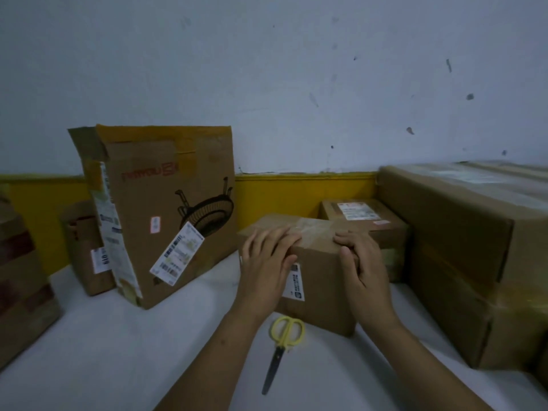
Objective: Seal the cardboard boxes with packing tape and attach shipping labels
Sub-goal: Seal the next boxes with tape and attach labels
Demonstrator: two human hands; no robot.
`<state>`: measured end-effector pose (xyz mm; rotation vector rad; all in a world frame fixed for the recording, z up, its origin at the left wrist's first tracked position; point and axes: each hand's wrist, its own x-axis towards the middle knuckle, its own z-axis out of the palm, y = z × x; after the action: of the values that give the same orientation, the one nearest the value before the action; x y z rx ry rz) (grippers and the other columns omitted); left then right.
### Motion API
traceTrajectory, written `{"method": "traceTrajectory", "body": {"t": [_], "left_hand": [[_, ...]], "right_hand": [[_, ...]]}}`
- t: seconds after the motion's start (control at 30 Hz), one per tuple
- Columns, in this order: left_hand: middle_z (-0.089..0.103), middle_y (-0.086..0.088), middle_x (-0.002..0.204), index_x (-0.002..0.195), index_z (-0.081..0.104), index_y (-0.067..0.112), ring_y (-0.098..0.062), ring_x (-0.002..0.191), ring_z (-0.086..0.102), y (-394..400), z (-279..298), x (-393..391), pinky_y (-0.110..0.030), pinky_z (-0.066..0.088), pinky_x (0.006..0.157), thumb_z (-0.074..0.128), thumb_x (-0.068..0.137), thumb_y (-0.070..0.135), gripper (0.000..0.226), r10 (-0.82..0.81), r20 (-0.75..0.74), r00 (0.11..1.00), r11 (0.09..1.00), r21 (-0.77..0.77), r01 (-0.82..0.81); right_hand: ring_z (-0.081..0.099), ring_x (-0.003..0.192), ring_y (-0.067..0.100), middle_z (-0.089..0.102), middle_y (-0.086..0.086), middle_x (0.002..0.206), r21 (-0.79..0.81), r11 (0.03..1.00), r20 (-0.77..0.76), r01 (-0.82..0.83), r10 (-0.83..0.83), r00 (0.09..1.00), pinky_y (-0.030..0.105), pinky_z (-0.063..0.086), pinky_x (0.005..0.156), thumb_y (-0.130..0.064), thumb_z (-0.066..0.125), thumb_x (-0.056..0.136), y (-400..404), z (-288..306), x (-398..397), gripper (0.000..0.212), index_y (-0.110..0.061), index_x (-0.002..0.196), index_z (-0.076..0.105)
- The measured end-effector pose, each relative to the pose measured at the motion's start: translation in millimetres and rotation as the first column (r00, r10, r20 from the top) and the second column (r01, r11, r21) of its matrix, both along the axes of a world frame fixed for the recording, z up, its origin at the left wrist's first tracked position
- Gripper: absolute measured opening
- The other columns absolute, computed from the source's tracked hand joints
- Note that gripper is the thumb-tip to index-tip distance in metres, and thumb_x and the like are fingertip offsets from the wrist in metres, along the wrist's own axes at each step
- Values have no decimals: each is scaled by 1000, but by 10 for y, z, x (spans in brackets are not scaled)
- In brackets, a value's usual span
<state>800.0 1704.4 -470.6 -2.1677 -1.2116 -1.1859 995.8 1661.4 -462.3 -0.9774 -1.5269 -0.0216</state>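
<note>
2 hands, left (267,262) and right (363,264), press flat on the box (320,280) at frame centre, gripping nothing; stiff, probably light, best held by its sides.

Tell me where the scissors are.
The scissors lie on the white table, low centre of the head view, just in front of the small box under both hands.
</note>
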Motion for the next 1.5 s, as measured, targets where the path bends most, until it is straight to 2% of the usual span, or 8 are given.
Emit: {"method": "traceTrajectory", "body": {"t": [0.33,0.43,0.53,0.77,1.0,1.17,1.27,1.5], "left_hand": [[16,12,165,139,48,41,-13,151,11,12,106,-136,-40,8,119,53,86,68,59,-22,237,971,977,-201,71],[17,-1,166,155,22,29,-19,150,23,38,50,-324,-38,29,112,75,69,61,107,103,757,645,829,-424,365],[61,-6,138,140,48,18,-14,117,63,31,-149,-368,-24,54,88,81,64,53,89,175,839,515,590,-508,628],[70,4,101,107,58,18,3,79,67,-42,299,-453,-11,49,58,81,79,39,42,89,835,543,784,-395,479],[74,-3,115,122,66,31,-24,107,70,-98,734,-939,-47,57,88,72,89,35,34,1,918,396,618,-311,722],[76,0,111,122,70,30,-23,106,70,-126,827,-803,-46,60,83,74,88,37,36,69,883,465,620,-403,673],[74,2,113,121,70,33,-28,110,66,-157,842,-584,-58,58,84,80,74,58,54,174,830,529,587,-519,621],[65,-2,114,117,67,21,-27,103,62,-433,988,-37,-55,59,80,73,79,62,57,235,668,706,461,-716,524]], "right_hand": [[43,129,5,46,-15,134,-27,1000,87,-1,3,996,35,42,107,-50,69,86,-41,-15,72,47,-26,123,54],[26,144,7,23,-15,158,-106,994,33,24,-21,999,34,33,112,-55,67,80,-90,-119,46,73,-31,143,39],[11,150,8,-1,-21,163,-195,981,-115,-20,-3,993,45,29,118,-61,68,73,-112,-185,-67,102,-44,154,9],[55,123,18,47,-2,143,-180,970,-400,-163,79,913,49,53,97,-54,72,79,-101,44,-310,75,-62,135,23],[56,115,23,49,0,136,-288,899,-643,-329,72,762,49,50,98,-61,53,91,-26,315,-428,63,-47,144,20],[50,124,27,42,6,145,-427,887,-590,-177,-125,797,45,44,105,-76,47,78,-153,392,-409,94,-24,151,20],[46,126,29,37,10,144,-513,858,-468,-24,-256,846,37,40,101,-54,43,97,-325,479,-174,71,-6,147,28],[50,84,5,47,-4,110,-438,807,26,396,-429,903,26,40,61,-42,48,98,-1132,508,404,27,-25,118,42]]}}
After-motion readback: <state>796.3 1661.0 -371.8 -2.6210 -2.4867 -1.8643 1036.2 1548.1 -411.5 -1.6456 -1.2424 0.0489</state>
